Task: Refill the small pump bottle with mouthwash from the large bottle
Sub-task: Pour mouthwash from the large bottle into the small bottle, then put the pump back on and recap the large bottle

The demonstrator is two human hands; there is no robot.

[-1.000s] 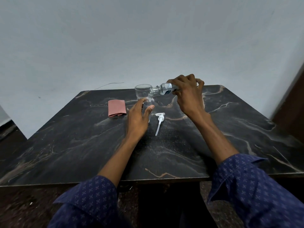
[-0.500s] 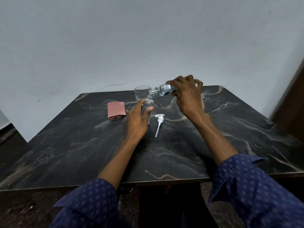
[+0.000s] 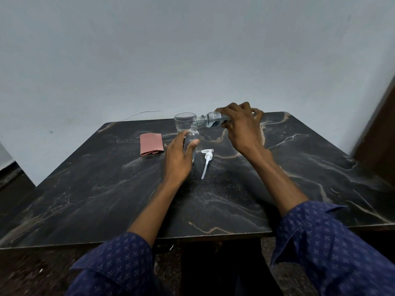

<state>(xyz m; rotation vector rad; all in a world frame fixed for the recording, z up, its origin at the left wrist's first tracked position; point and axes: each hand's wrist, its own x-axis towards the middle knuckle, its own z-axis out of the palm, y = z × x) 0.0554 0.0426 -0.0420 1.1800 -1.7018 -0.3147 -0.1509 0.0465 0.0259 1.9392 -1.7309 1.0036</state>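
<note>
here, left grip round one small bottle, right grip clasping one tipped large bottle, one pump

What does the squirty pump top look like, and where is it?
Look at the dark marble table, just right of the left hand that holds the small clear bottle. The pump top lies flat there. It is the only white thing, with a long thin tube pointing toward the person.
</note>
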